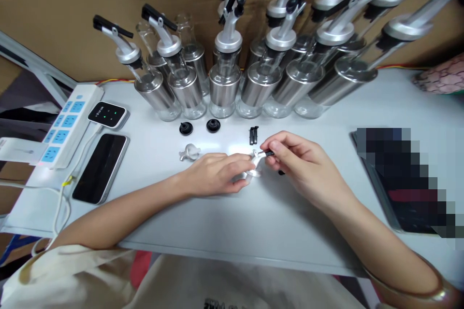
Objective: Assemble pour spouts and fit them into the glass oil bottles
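My left hand [223, 174] is closed round a silver pourer spout [256, 160], holding it low over the table. At the spout's tip, my right hand [297, 159] pinches a small black piece [268, 153], which touches the spout; whether it is fixed there I cannot tell. Just beyond my hands lie two small black parts [253, 135] side by side. Another silver spout [189, 152] rests left of my left hand. Two round black stoppers [186, 128] sit behind it. A dark bit [281, 172] shows partly beneath my right hand.
Several glass and steel oil bottles [225, 89] with pourers stand along the back. At the left are a power strip [65, 125], a small black-topped device [108, 114], a phone [100, 168] and white cables. A dark tablet-like slab [377, 183], partly pixelated, lies right.
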The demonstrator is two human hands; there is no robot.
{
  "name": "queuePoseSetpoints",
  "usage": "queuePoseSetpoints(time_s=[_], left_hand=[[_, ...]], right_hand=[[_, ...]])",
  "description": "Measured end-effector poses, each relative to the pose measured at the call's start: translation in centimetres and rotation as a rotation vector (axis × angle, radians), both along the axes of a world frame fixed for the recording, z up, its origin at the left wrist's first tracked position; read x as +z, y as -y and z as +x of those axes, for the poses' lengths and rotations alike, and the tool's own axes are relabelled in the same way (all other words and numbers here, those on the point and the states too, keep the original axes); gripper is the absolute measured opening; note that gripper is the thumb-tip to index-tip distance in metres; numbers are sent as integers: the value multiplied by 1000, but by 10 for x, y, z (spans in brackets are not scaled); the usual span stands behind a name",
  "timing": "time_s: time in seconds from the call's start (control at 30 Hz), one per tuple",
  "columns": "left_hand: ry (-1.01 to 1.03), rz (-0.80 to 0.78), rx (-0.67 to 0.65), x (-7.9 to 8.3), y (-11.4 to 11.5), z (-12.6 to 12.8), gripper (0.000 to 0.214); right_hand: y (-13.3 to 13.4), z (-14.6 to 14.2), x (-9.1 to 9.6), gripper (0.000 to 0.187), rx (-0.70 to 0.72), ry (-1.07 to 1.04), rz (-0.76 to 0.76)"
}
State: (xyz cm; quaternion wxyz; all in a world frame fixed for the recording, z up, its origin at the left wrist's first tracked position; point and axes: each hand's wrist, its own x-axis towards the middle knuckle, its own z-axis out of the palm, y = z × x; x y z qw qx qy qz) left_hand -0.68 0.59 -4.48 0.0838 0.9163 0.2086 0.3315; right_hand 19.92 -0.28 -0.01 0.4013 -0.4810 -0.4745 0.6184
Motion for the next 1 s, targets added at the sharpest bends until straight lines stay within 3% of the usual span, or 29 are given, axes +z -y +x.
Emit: queuePoseSetpoints(time_s=[0.53,0.63,0.8,1.0], left_hand=[[28,-47,-30,-1,0,0,33],[30,-50,-49,-1,0,-1,34],[19,-38,-72,2,0,-1,29],[31,9,-47,4,0,1,23]], right_hand=[[0,1,2,29,35,39,29],[1,1,3,33,51,6,-31],[1,-1,3,43,202,-117,-206],[1,-2,3,39,199,-155,-228]])
